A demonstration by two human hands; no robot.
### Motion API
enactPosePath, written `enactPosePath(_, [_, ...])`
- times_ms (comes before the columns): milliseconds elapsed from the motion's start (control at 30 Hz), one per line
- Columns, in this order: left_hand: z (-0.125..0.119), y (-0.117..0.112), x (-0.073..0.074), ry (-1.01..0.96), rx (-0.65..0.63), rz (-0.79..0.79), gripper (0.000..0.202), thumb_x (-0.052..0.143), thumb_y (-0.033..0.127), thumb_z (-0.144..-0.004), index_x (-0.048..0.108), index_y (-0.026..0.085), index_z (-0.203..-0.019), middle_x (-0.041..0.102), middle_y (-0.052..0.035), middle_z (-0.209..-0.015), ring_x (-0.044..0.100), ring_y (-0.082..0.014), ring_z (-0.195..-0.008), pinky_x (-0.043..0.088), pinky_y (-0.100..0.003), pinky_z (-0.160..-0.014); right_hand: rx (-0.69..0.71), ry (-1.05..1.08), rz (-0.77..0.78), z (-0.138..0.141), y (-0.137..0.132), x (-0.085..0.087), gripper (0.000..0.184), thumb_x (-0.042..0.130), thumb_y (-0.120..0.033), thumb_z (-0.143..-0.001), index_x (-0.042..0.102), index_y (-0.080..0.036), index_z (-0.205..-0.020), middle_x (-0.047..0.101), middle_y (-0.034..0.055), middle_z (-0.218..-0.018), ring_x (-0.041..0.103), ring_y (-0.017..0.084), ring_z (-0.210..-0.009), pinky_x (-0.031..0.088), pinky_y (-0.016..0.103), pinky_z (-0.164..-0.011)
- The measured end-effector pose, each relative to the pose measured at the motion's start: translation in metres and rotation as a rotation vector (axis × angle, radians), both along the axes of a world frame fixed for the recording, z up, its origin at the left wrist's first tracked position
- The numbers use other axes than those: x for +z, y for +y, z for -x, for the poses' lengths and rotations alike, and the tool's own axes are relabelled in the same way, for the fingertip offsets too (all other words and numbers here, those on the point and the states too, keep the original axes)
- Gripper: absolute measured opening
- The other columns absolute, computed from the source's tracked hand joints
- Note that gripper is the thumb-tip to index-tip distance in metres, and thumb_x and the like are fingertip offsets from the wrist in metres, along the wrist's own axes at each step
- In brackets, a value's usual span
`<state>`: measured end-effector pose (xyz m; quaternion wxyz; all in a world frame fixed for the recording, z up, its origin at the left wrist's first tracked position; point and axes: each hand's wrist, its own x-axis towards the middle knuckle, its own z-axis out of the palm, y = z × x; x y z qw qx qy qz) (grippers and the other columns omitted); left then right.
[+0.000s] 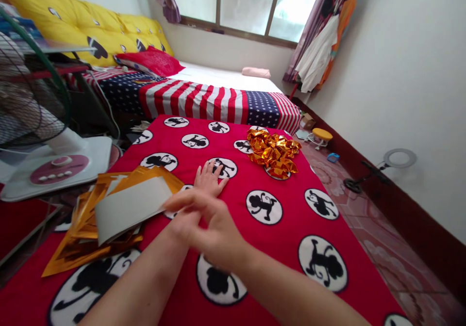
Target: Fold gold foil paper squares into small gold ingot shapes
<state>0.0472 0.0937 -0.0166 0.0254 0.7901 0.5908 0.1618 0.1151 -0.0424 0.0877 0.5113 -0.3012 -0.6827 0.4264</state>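
My left hand (209,178) lies flat on the red cloth (233,204), fingers spread, with nothing in it. Crossing above my left wrist, my right hand (209,226) reaches leftward, slightly blurred. Its fingers are bent and the thumb stands apart from them; I see nothing held. The right fingertips overlap the near right corner of a grey-white sheet (133,209) in view; whether they touch it I cannot tell. That sheet tops a loose stack of shiny gold foil paper (73,248). Farther right on the cloth sits a pile of folded gold foil pieces (274,149).
A white fan base (83,156) stands at the left. Behind the cloth is a bed with a stars-and-stripes cover (204,98) and a red pillow (155,61). On the floor at right are a yellow stool (322,134) and a ring light (399,157).
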Motion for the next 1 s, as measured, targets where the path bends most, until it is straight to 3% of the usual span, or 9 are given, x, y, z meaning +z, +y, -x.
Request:
enactPosePath(67, [0.0,-0.001,0.001,0.005,0.006,0.002,0.06,0.04,0.052,-0.092,0.042,0.024,-0.144,0.03,-0.0088,-0.157,0.023,-0.0277,-0.145,0.016,-0.049,-0.118,-0.286,-0.12,-0.034,-0.024,0.034,-0.021,0.019,0.058,-0.028,-0.085,0.063,-0.025,-0.102,0.064,0.0035,-0.105,0.058,0.022,-0.105,0.046,0.039,-0.095])
enactPosePath(133, [0.0,-0.001,0.002,0.008,0.008,-0.004,0.06,0.039,0.053,-0.092,0.044,0.024,-0.143,0.032,-0.0098,-0.156,0.024,-0.028,-0.145,0.017,-0.049,-0.118,-0.573,-0.329,-0.065,-0.055,0.071,-0.048,0.022,0.058,-0.025,-0.081,0.062,-0.018,-0.101,0.062,0.0104,-0.108,0.054,0.026,-0.109,0.04,0.044,-0.101])
enactPosePath(233, [-0.001,-0.002,0.003,0.001,0.007,-0.023,0.061,0.038,0.056,-0.091,0.046,0.023,-0.142,0.034,-0.0108,-0.155,0.025,-0.0288,-0.144,0.018,-0.05,-0.118,-0.743,-0.59,-0.052,-0.098,0.113,-0.086,0.03,0.06,-0.026,-0.08,0.059,-0.014,-0.107,0.06,0.0151,-0.114,0.051,0.027,-0.113,0.038,0.044,-0.102])
enactPosePath(333, [-0.001,-0.001,0.003,-0.004,0.012,-0.023,0.061,0.038,0.057,-0.091,0.046,0.025,-0.142,0.034,-0.0098,-0.155,0.025,-0.0286,-0.144,0.018,-0.049,-0.117,-0.836,-0.725,-0.078,-0.124,0.134,-0.108,0.031,0.059,-0.026,-0.081,0.057,-0.014,-0.109,0.059,0.0152,-0.115,0.051,0.027,-0.111,0.04,0.042,-0.098])
enactPosePath(500, [-0.001,0.0,0.001,-0.009,0.015,-0.038,0.061,0.038,0.058,-0.09,0.047,0.025,-0.141,0.035,-0.0093,-0.154,0.026,-0.0287,-0.144,0.018,-0.049,-0.118,-0.953,-0.832,-0.069,-0.138,0.151,-0.114,0.035,0.06,-0.028,-0.083,0.055,-0.012,-0.113,0.057,0.0157,-0.115,0.051,0.027,-0.11,0.04,0.039,-0.096])
enactPosePath(700, [-0.001,-0.001,0.0,-0.012,0.01,-0.044,0.061,0.038,0.058,-0.09,0.048,0.025,-0.14,0.036,-0.0098,-0.154,0.026,-0.0287,-0.144,0.019,-0.049,-0.118,-0.997,-0.909,-0.009,-0.142,0.161,-0.112,0.038,0.058,-0.03,-0.085,0.055,-0.01,-0.116,0.057,0.0167,-0.117,0.05,0.028,-0.109,0.038,0.039,-0.097])
enactPosePath(867, [0.0,0.001,0.002,-0.026,0.007,-0.039,0.061,0.04,0.057,-0.09,0.048,0.024,-0.14,0.036,-0.0104,-0.154,0.026,-0.0292,-0.144,0.018,-0.049,-0.118,-0.959,-0.998,0.01,-0.129,0.146,-0.111,0.04,0.053,-0.034,-0.089,0.056,-0.01,-0.121,0.054,0.0174,-0.128,0.046,0.029,-0.117,0.036,0.039,-0.099])
enactPosePath(1000, [-0.002,-0.005,0.002,-0.04,0.014,-0.028,0.059,0.041,0.054,-0.091,0.049,0.023,-0.14,0.035,-0.0103,-0.155,0.027,-0.0291,-0.144,0.018,-0.049,-0.118,-0.838,-1.189,0.006,-0.112,0.122,-0.111,0.054,0.043,-0.043,-0.095,0.045,-0.011,-0.139,0.039,0.0171,-0.149,0.03,0.03,-0.138,0.024,0.044,-0.111])
